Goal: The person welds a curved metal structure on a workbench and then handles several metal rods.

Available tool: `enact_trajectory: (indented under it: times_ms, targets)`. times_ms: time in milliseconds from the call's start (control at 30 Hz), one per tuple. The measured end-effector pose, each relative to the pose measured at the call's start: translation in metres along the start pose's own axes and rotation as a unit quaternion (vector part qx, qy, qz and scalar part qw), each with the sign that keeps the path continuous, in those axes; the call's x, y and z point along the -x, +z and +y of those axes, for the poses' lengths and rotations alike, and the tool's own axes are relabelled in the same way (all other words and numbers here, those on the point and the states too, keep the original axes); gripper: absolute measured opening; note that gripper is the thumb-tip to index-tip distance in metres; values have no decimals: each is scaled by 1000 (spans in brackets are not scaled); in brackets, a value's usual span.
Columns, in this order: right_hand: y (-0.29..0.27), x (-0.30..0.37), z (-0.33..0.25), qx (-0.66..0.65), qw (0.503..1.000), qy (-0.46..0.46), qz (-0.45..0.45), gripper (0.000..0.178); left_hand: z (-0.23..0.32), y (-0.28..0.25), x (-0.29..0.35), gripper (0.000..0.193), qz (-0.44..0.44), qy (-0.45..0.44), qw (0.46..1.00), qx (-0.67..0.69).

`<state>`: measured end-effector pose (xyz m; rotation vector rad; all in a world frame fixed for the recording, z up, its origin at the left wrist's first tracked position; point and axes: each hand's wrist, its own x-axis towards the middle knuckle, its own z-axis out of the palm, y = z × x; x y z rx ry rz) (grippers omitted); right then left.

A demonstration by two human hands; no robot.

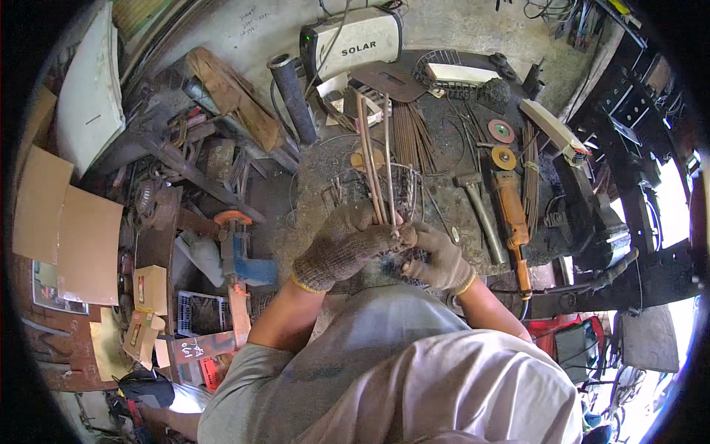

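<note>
My left hand (344,248), in a brown knit glove, is closed around several thin coppery rods that look like welding rods (367,155). They stand nearly upright above the fist, one leaning a little apart from the others. My right hand (442,259), in a paler glove with a yellow cuff, is close against the left one. Its fingertips meet the left glove near the rods' lower part, while its thumb is spread away from them. The rods' lower ends are hidden by the gloves. Behind them, a wire-like rack (414,181) is partly covered.
On the dark bench lie a bundle of brown rods (413,140), a hammer (482,218), an orange angle grinder (510,207) and a pink disc (501,131). A metal tube (292,100) and a white machine (351,46) stand behind. A blue vise-like tool (248,259) is at left.
</note>
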<state>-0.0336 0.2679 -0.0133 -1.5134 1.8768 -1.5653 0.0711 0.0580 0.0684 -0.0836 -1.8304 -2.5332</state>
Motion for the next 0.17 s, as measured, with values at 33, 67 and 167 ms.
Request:
enact_trajectory:
  times_ms: [33,67,167]
  targets:
    - [1,2,-7,14,1000,8,10,54,-2,1,-1,25,-1,-17,1000,6]
    - [3,3,-11,29,999,17,19,54,-4,2,-1,26,-2,-35,999,12]
    - [9,6,-12,76,994,75,16,59,-7,7,-2,27,17,48,995,-85]
